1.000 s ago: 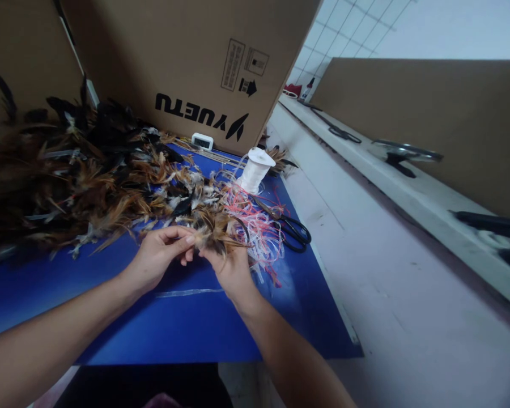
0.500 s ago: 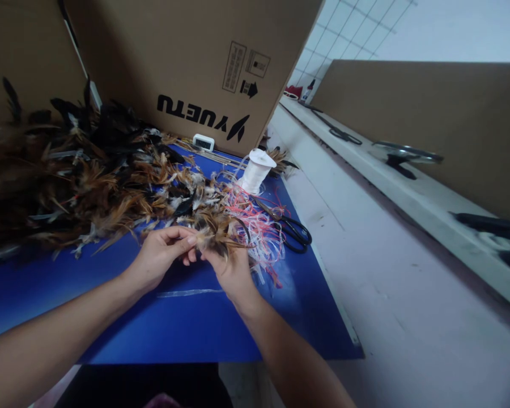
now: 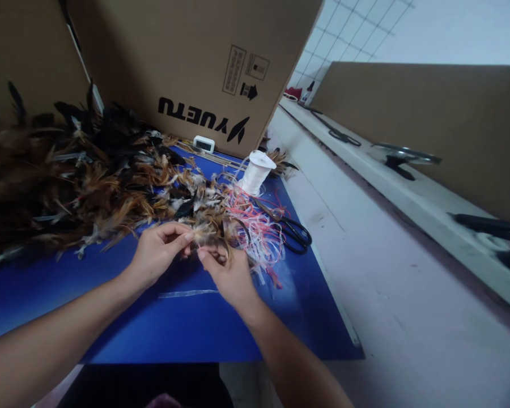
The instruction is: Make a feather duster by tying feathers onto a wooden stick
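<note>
My left hand (image 3: 159,249) pinches the pale, fluffy base of a small feather bunch (image 3: 204,231) between thumb and fingertips. Just right of it, my right hand (image 3: 227,269) is closed at the lower side of the bunch, thumb against the fingers; what it pinches is too small to make out. Both hands are just above the blue mat (image 3: 165,334), fingertips close together. Below them a clear flat strip (image 3: 189,293) lies on the mat. Behind and left spreads a large pile of brown and black feathers (image 3: 106,187).
Red and white ribbon strands (image 3: 259,238) lie right of my hands, beside black-handled scissors (image 3: 296,233). Behind stand a white spool (image 3: 257,173), a small white digital device (image 3: 204,144) and a large cardboard box (image 3: 187,56). A white ledge (image 3: 433,198) at the right holds dark tools.
My right thumb has shifted slightly left and the right fingers have curled beneath the bunch. The brown feather tips spread less to the right, and the pale base shows more.
</note>
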### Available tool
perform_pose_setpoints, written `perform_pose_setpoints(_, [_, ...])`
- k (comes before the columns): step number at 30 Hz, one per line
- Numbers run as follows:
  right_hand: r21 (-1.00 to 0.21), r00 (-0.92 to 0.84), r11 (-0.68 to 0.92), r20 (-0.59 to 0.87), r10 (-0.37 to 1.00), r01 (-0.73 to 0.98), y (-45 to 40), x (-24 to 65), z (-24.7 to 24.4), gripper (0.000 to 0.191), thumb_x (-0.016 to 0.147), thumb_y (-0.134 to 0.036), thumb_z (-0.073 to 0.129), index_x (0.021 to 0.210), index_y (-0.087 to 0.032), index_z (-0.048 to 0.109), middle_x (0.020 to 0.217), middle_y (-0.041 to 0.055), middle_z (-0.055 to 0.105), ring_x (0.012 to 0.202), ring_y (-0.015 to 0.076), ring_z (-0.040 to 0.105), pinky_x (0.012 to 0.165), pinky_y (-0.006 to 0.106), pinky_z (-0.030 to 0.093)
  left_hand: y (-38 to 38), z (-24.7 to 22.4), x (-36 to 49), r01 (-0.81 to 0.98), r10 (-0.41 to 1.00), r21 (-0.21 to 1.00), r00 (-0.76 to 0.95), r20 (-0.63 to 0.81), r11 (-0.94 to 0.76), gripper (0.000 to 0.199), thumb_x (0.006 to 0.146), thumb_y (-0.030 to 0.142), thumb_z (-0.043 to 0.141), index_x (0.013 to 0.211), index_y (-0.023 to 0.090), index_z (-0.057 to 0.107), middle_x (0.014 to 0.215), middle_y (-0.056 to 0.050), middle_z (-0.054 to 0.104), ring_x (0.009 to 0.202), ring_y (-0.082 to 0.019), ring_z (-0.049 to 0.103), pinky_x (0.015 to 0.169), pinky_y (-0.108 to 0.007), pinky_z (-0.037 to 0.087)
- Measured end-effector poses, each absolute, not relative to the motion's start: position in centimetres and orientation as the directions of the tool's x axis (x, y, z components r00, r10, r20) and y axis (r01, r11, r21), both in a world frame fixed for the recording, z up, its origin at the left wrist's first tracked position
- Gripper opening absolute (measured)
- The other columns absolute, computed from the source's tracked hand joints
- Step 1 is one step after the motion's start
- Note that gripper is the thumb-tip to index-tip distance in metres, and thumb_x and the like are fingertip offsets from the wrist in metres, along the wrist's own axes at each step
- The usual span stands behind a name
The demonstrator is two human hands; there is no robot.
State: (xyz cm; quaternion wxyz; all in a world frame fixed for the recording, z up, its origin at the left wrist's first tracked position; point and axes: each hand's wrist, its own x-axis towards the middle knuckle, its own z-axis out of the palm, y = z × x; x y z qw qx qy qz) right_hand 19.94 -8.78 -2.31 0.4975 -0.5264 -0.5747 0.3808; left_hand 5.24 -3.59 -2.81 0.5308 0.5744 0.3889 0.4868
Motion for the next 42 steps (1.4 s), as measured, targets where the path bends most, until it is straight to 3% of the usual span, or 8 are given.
perform_pose_setpoints(6, [-0.468, -0.144, 0.382, 0.467, 0.872, 0.797, -11.7, 19.8, -0.3, 0.020, 0.088, -0.016, 0.048, 0.080, -0.017, 0.066, 0.072, 0.0028, 0.063, 0.069, 0.0150, 0.056, 0.068, 0.028, 0.042, -3.5, -2.1, 4.4, 0.297, 0.861, 0.809, 0.219, 0.459, -0.507, 0.015, 0.081, 0.023, 0.060, 0.071, 0.016, 0.067, 0.076, -0.003, 0.066, 0.064, -0.012, 0.060, 0.061, -0.024, 0.047])
perform_pose_setpoints(12, [0.023, -0.382, 0.426, 0.487, 0.785, 0.904, -12.5, 21.1, 3.4, 0.016, 0.089, -0.015, 0.048, 0.087, -0.017, 0.064, 0.075, 0.0047, 0.060, 0.071, 0.0188, 0.051, 0.061, 0.031, 0.035, -4.4, -1.5, 4.5, 0.265, 0.620, 0.564, 0.432, 0.655, -0.782, 0.010, 0.083, 0.012, 0.055, 0.081, 0.014, 0.065, 0.081, -0.006, 0.066, 0.078, -0.013, 0.061, 0.071, -0.023, 0.047])
perform_pose_setpoints(18, [-0.318, -0.404, 0.576, 0.468, 0.786, 0.753, -8.1, 23.7, 6.2, 0.015, 0.088, -0.020, 0.054, 0.083, -0.018, 0.067, 0.081, 0.0038, 0.065, 0.079, 0.0151, 0.058, 0.074, 0.028, 0.042, -4.9, -0.4, 4.3, 0.045, 0.606, 0.708, 0.558, 0.567, -0.705, 0.014, 0.084, 0.013, 0.055, 0.074, 0.015, 0.065, 0.080, -0.006, 0.065, 0.075, -0.014, 0.062, 0.069, -0.024, 0.048])
perform_pose_setpoints(22, [-0.811, -0.273, 0.327, 0.214, 0.938, 0.486, -5.3, 24.4, 3.9, 0.011, 0.079, -0.025, 0.063, 0.076, -0.017, 0.069, 0.073, 0.0020, 0.067, 0.067, 0.0137, 0.060, 0.063, 0.025, 0.045, -4.6, -0.4, 4.2, -0.087, 0.734, 0.881, 0.519, 0.438, -0.465, 0.016, 0.083, 0.022, 0.060, 0.070, 0.014, 0.067, 0.078, -0.005, 0.063, 0.057, -0.010, 0.059, 0.057, -0.024, 0.049])
perform_pose_setpoints(26, [-0.959, -0.179, 0.165, 0.124, 0.976, 0.231, -5.6, 23.1, -0.2, 0.018, 0.073, -0.035, 0.066, 0.072, -0.017, 0.068, 0.071, 0.0021, 0.068, 0.065, 0.0161, 0.061, 0.061, 0.028, 0.049, -4.0, -1.1, 4.1, -0.150, 0.821, 0.914, 0.402, 0.404, -0.377, 0.016, 0.081, 0.024, 0.062, 0.068, 0.014, 0.067, 0.075, -0.004, 0.063, 0.056, -0.011, 0.058, 0.056, -0.024, 0.049])
perform_pose_setpoints(32, [-0.907, -0.107, 0.242, 0.218, 0.970, 0.344, -10.0, 19.9, -2.1, 0.013, 0.081, -0.029, 0.060, 0.083, -0.021, 0.070, 0.078, 0.0024, 0.070, 0.073, 0.0174, 0.064, 0.070, 0.028, 0.051, -3.8, -1.4, 4.3, 0.054, 0.810, 0.843, 0.318, 0.494, -0.535, 0.016, 0.082, 0.022, 0.060, 0.070, 0.015, 0.068, 0.078, -0.005, 0.065, 0.064, -0.013, 0.061, 0.058, -0.024, 0.049])
perform_pose_setpoints(39, [-0.237, -0.348, 0.499, 0.476, 0.808, 0.833, -12.2, 20.2, 3.3, 0.025, 0.091, -0.018, 0.045, 0.078, -0.016, 0.066, 0.072, 0.0058, 0.064, 0.072, 0.0168, 0.058, 0.069, 0.029, 0.044, -4.5, -1.5, 4.5, 0.198, 0.611, 0.588, 0.410, 0.677, -0.784, 0.012, 0.084, 0.014, 0.054, 0.080, 0.016, 0.066, 0.081, -0.007, 0.067, 0.078, -0.015, 0.062, 0.071, -0.026, 0.049])
perform_pose_setpoints(42, [-0.228, -0.379, 0.530, 0.481, 0.791, 0.817, -10.4, 21.5, 5.6, 0.023, 0.090, -0.020, 0.048, 0.077, -0.016, 0.067, 0.075, 0.0060, 0.065, 0.075, 0.0166, 0.058, 0.072, 0.030, 0.043, -4.6, -1.1, 4.4, 0.126, 0.579, 0.607, 0.500, 0.644, -0.785, 0.013, 0.086, 0.016, 0.053, 0.084, 0.015, 0.066, 0.083, -0.009, 0.067, 0.078, -0.015, 0.062, 0.069, -0.026, 0.049])
